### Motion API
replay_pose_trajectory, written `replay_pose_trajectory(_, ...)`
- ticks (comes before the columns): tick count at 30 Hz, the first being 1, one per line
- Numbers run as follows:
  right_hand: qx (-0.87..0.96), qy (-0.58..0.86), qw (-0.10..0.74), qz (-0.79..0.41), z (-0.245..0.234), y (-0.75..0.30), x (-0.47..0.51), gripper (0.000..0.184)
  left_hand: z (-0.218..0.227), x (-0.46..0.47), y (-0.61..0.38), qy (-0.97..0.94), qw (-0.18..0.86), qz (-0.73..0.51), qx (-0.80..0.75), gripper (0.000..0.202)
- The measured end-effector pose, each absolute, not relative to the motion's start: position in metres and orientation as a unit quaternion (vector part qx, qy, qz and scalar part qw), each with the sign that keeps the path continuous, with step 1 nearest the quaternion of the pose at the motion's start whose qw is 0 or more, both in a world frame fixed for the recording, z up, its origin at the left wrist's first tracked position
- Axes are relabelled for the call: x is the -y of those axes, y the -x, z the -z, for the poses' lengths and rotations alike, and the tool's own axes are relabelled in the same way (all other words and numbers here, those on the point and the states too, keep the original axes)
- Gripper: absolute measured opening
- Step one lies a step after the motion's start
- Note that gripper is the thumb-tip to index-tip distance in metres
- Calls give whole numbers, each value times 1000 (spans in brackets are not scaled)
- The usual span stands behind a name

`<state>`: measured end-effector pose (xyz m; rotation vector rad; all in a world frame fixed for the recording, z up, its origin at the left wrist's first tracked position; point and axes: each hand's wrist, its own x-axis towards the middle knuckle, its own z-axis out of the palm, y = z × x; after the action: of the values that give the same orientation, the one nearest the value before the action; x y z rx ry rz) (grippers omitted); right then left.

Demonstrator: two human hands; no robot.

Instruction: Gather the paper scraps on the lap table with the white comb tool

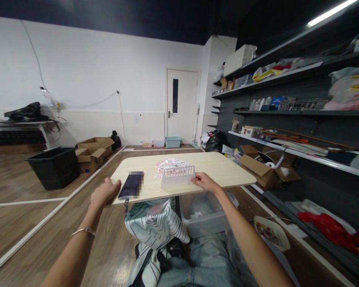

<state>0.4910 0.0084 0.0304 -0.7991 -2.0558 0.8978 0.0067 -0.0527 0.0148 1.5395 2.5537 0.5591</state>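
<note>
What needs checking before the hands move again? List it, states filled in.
1. Right hand at the slotted white holder: ok, fingers at its right edge.
2. Firmness of that hold: cannot tell.
3. Left hand at the table: ok, at its left edge.
4. Dark phone well away from the near edge: not ok, close to it.
5. Small pieces gathered neatly: not ok, loosely heaped behind the holder.

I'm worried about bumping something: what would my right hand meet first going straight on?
Likely the white rack: your right hand is at its right end, seemingly touching it, though depth is hard to judge.
</note>
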Motion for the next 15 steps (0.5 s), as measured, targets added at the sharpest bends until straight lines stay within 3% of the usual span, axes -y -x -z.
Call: replay_pose_trajectory(15, 795, 304, 374, -369, -32, -491, -4, 60, -14, 51, -5, -511, 52, -181, -839, 82)
